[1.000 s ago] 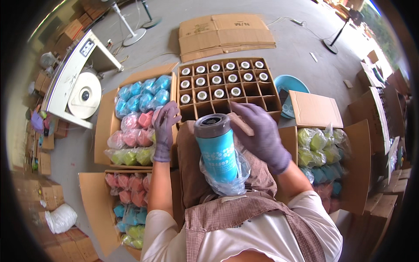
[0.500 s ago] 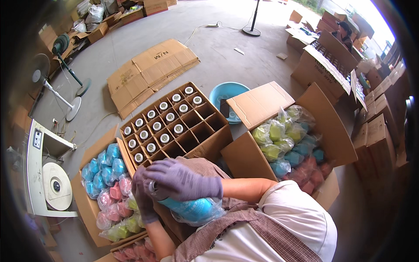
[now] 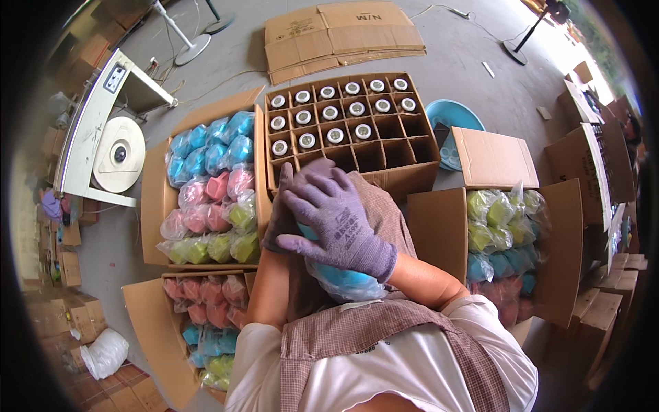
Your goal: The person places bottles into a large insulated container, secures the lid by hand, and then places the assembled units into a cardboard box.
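Note:
A blue bottle (image 3: 343, 280) in a clear plastic bag lies tilted over my lap, its top end pointing away from me. My left hand (image 3: 276, 218), in a purple-grey knit glove, grips the top end from the left side; my other hand partly covers it. Across that same end lies my right hand (image 3: 340, 218) in a matching glove, fingers stretched and thumb apart, its palm toward the bottle. The bottle's cap and neck are hidden beneath the hands. Just beyond them stands a divided carton (image 3: 357, 168) holding rows of white-capped bottles (image 3: 334, 136), with several cells unfilled at its right.
At left, an open carton (image 3: 156, 233) holds bagged blue, pink and green bottles. Another carton (image 3: 147, 309) sits below it. A third (image 3: 439, 230) stands at right. A blue basin (image 3: 456, 113), flattened cardboard (image 3: 343, 38) and a white machine (image 3: 89, 130) are farther off.
The view has swung left and down, so the cartons appear nearer the middle. My right hand's fingers have gone from curled over the bottle's top to stretched out. The bottle stays in my lap.

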Demonstrator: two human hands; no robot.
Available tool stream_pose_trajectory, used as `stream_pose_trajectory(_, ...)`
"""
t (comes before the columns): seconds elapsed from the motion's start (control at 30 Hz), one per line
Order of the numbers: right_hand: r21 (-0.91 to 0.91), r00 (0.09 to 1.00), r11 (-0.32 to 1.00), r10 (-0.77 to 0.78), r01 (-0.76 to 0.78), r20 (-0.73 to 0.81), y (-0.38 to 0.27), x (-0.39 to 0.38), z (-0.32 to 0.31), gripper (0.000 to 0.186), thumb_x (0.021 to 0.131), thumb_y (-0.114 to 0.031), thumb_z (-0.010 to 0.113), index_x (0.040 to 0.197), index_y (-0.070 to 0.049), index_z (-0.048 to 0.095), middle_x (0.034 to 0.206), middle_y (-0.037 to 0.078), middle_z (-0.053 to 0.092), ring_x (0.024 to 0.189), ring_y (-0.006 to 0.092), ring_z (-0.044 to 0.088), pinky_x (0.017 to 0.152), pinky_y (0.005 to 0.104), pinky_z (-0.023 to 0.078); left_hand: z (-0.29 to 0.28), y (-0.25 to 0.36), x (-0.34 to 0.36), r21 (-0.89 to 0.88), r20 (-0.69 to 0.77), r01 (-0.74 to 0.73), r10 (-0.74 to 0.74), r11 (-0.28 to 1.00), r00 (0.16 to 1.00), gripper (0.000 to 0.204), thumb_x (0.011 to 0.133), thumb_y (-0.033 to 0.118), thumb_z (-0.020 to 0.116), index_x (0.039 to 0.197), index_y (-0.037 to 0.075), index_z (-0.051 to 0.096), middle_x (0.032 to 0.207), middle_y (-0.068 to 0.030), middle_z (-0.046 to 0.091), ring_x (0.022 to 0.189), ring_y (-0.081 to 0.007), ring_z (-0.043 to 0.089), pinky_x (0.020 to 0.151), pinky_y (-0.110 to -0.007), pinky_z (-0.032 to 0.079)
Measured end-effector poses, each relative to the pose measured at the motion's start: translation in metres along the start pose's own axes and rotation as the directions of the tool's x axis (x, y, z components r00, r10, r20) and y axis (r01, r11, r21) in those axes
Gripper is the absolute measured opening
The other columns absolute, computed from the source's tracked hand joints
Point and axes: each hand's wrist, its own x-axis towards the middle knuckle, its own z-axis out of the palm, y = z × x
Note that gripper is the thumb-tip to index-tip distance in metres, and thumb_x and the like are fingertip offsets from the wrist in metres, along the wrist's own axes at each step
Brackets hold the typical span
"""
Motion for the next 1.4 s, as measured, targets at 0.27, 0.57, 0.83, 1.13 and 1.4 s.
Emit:
stream_pose_trajectory(0.27, 0.24, 0.992, 0.963, 0.128, -0.121, -0.017, 0.076, -0.023, -0.016, 0.05, 0.096, -0.029, 0.062, 0.139, -0.002, 0.057, 0.137, 0.022, 0.058, 0.133, 0.0379, 0.052, 0.113, 0.0451, 0.039, 0.051, 0.046, -0.043, 0.76, -0.348, 0.051, 0.34, 0.648, 0.874, 0.047, 0.11, 0.037, 0.044, 0.115, -0.002, 0.071, 0.114, -0.0131, 0.071, 0.112, -0.0256, 0.064, 0.103, -0.041, 0.047)
stream_pose_trajectory(0.57, 0.722, 0.931, 0.592, 0.285, -0.358, 0.228, 0.114, -0.038, -0.004, 0.064, 0.101, -0.048, 0.06, 0.145, -0.003, 0.053, 0.147, 0.017, 0.052, 0.139, 0.0304, 0.047, 0.118, 0.0417, 0.035, 0.07, 0.049, -0.056, 0.865, 0.065, -0.236, 0.368, 0.443, 0.928, 0.047, 0.108, 0.036, 0.046, 0.133, -0.001, 0.061, 0.134, -0.0162, 0.061, 0.126, -0.0247, 0.056, 0.11, -0.04, 0.041)
stream_pose_trajectory(0.83, -0.042, 0.998, 0.999, -0.032, 0.034, 0.055, 0.036, -0.002, 0.0, 0.054, 0.094, -0.036, 0.066, 0.135, -0.002, 0.058, 0.137, 0.02, 0.058, 0.131, 0.0392, 0.052, 0.114, 0.0519, 0.035, 0.032, 0.017, -0.032, 0.508, -0.242, 0.017, 0.123, 0.861, 0.963, 0.072, 0.108, 0.059, 0.027, 0.14, 0.001, 0.056, 0.138, -0.013, 0.059, 0.132, -0.0251, 0.051, 0.115, -0.039, 0.036)
stream_pose_trajectory(1.13, 0.214, 0.995, 0.972, -0.092, 0.096, -0.03, 0.042, 0.009, -0.015, 0.05, 0.097, -0.033, 0.06, 0.138, -0.003, 0.057, 0.141, 0.022, 0.054, 0.135, 0.0422, 0.047, 0.117, 0.054, 0.03, 0.002, 0.03, -0.018, 0.564, -0.374, -0.087, 0.348, 0.821, 0.859, 0.048, 0.109, 0.037, 0.047, 0.134, -0.002, 0.06, 0.134, -0.0139, 0.061, 0.122, -0.0205, 0.058, 0.107, -0.035, 0.045)
stream_pose_trajectory(1.4, 0.337, 0.966, 0.906, 0.227, -0.257, 0.127, 0.122, -0.035, -0.009, 0.045, 0.099, -0.02, 0.056, 0.14, -0.001, 0.057, 0.146, 0.022, 0.053, 0.14, 0.0386, 0.045, 0.118, 0.0463, 0.034, 0.03, 0.058, -0.055, 0.743, -0.142, -0.136, 0.353, 0.655, 0.925, 0.048, 0.108, 0.034, 0.048, 0.137, -0.002, 0.058, 0.133, -0.0156, 0.062, 0.11, -0.0199, 0.063, 0.099, -0.031, 0.048)
